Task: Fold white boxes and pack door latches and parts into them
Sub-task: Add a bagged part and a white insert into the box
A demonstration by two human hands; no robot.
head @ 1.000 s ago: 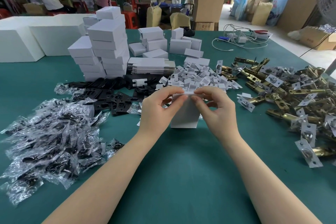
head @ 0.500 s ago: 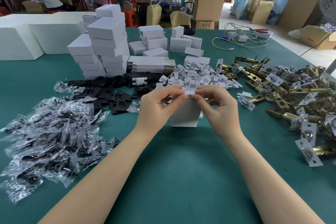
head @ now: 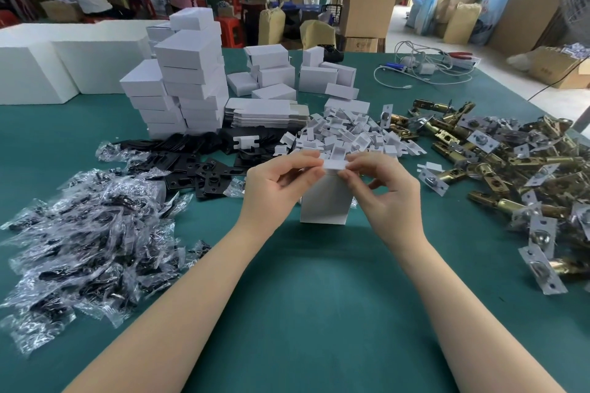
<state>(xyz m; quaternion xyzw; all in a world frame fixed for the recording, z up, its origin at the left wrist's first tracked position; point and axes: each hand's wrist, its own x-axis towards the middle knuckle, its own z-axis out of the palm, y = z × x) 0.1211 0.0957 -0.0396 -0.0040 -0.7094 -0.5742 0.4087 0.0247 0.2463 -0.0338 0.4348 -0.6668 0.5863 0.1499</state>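
L hand [head: 274, 188] & R hand [head: 386, 191] pinch the white insert [head: 334, 164] above the upright box [head: 325, 201]. If I push crooked, it'll buckle or tip the box.

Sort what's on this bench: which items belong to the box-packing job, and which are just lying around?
Job:
white box, held upright by left hand and right hand
flat box blanks
stacked boxes
white card inserts
brass latches
black plates
bagged parts

Lying about:
cables
red pliers
foam blocks
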